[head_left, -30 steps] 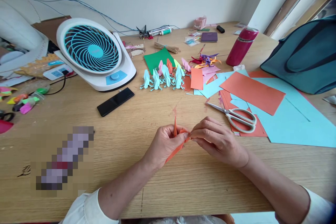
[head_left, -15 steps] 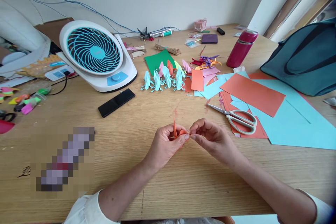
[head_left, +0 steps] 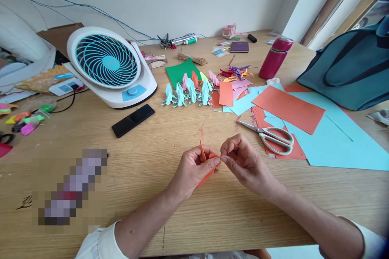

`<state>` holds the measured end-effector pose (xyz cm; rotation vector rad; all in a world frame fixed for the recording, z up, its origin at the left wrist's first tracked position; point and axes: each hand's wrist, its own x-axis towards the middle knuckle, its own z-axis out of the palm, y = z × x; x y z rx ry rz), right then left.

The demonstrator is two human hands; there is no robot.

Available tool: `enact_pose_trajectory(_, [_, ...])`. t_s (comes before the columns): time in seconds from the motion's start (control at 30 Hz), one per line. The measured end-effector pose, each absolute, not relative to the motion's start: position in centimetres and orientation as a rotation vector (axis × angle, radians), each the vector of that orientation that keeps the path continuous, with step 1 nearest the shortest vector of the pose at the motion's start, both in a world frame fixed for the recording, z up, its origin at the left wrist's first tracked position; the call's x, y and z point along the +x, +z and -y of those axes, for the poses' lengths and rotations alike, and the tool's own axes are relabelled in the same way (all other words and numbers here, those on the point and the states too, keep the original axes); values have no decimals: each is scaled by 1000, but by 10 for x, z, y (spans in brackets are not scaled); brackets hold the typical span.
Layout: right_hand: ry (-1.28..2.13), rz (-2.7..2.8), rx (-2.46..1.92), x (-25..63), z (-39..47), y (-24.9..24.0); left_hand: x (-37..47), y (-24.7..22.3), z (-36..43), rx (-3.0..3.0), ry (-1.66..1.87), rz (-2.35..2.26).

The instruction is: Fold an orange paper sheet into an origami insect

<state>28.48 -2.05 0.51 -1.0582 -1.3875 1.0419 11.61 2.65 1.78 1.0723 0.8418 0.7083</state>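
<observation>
Pinched in my left hand [head_left: 193,170] is a folded orange paper piece [head_left: 203,150], with one narrow point standing up and another part showing below the thumb. My right hand [head_left: 243,162] has its thumb and index finger pressed together at the right tip of that piece. Beyond my hands, several light blue folded figures [head_left: 180,95] stand in a row, with pink, orange and yellow-green ones behind them. White-handled scissors [head_left: 277,141] lie on orange sheets to the right of my right hand.
A fan [head_left: 111,62] and a black phone [head_left: 133,120] are at the left. Orange paper [head_left: 288,108] and light blue sheets [head_left: 343,137] spread over the right side, near a teal bag [head_left: 346,68] and a magenta bottle [head_left: 275,58]. A blurred-out object lies front left.
The orange piece has turned in my left hand, and a part of it now shows below the thumb. My right fingers stay at its tip. The view has shifted slightly.
</observation>
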Motion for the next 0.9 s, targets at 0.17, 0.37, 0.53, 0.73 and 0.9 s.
enact_pose_trajectory(0.17, [1100, 1352, -1005, 283, 19, 11, 114, 15, -27, 1160, 748, -858])
enact_pose_trajectory(0.37, [1142, 1304, -1028, 276, 18, 8, 116, 9, -26, 1156, 792, -883])
enact_pose_trajectory(0.53, [1091, 1294, -1018, 273, 17, 3, 117, 10, -24, 1170, 806, -882])
enact_pose_trajectory(0.73, [1122, 1323, -1126, 275, 15, 1, 116, 13, -24, 1156, 851, -903])
enact_pose_trajectory(0.9, [1209, 1408, -1248, 269, 16, 2, 117, 7, -26, 1079, 951, -865])
